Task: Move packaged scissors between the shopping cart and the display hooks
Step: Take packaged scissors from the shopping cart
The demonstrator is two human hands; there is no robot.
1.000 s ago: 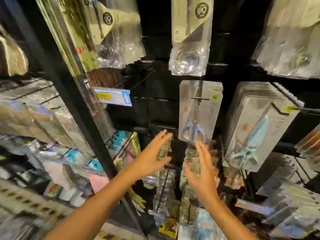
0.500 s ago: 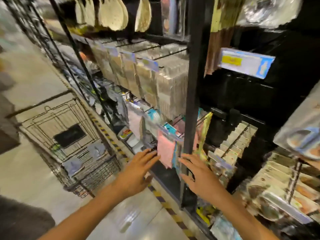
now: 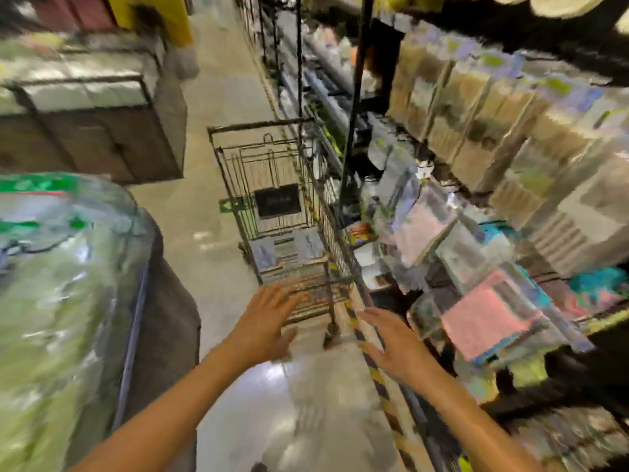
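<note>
Reaching with both arms toward the shopping cart (image 3: 289, 212), we hold nothing: our left hand (image 3: 263, 327) has its fingers spread wide and straight just above the cart's near rim, and our right hand (image 3: 396, 345) is likewise flat and splayed, just right of the cart's near corner. We judge that both are kept empty and wide because the next grasp is a flat packet that needs to be picked up by its edges. The packaged scissors (image 3: 286, 250) lie flat on the cart's floor, toward its near end, below and beyond our left hand; the blur keeps us from counting them. The cart stands parallel to the shelving (image 3: 476, 137) on its right side, close beside it, which we take as a way to keep the trip to the display hooks short. A striped floor line (image 3: 377, 373) runs from the cart's near corner back toward us
</note>
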